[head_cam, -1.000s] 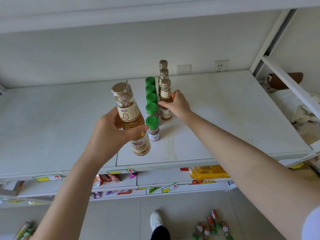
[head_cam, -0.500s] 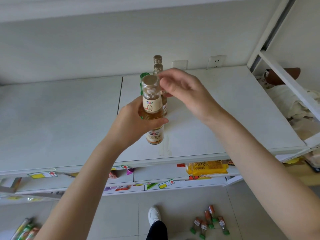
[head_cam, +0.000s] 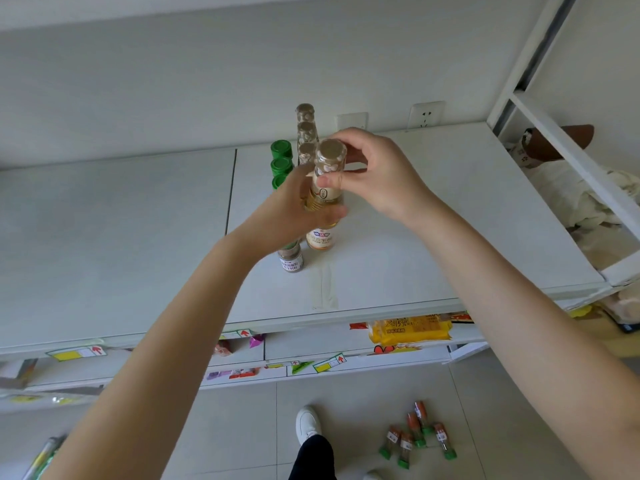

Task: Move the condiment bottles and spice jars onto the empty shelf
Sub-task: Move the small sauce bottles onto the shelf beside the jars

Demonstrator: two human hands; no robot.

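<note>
I hold a clear condiment bottle of amber liquid upright over the white top shelf. My left hand grips its body from the left. My right hand pinches its neck just below the sealed cap. Behind it stands a row of the same bottles. To the left runs a row of green-capped spice jars; the nearest spice jar shows below my left hand. Whether the held bottle touches the shelf I cannot tell.
Several small green-capped jars lie on the tiled floor by my shoe. Lower shelves hold a yellow packet and other snack packs. A white frame stands at the shelf's right end, and wall sockets sit behind.
My right hand left the standing bottle in the row and came onto the neck of the bottle in my left hand. That bottle moved right, in front of the bottle row.
</note>
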